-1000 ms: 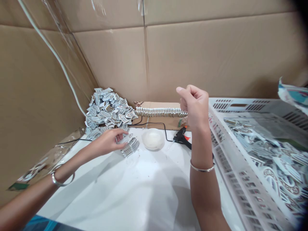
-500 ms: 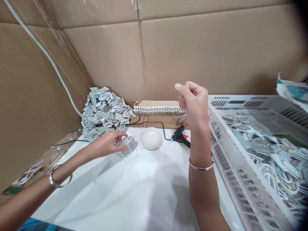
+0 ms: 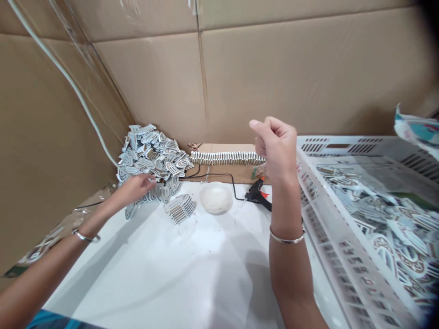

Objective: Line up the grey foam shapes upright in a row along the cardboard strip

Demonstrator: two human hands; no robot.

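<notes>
Two hands in play: L hand point(image 3: 135, 188) reaches into the heap of silver-white shaped cut-outs point(image 3: 151, 157) at centre-left, fingers on the pile, grip unclear. R hand point(image 3: 278, 148) is raised and clenched, can't tell if it's holding anything. Small stack of ridged white cut-outs point(image 3: 179, 209) sits just right of L hand, beside round white bowl point(image 3: 216, 197). Black-and-orange glue gun point(image 3: 256, 194) lies near R wrist, white plastic crate point(image 3: 343, 147) at right.

No legible text, label, brand, number or sign on record. The printed pieces point(image 3: 394, 237) in the white plastic crate point(image 3: 329, 146), right of the raised right-hand fingers point(image 3: 270, 137), show patterns only; the pile of pieces point(image 3: 151, 155) at the left-hand fingers point(image 3: 149, 180) likewise shows no readable marking.
</notes>
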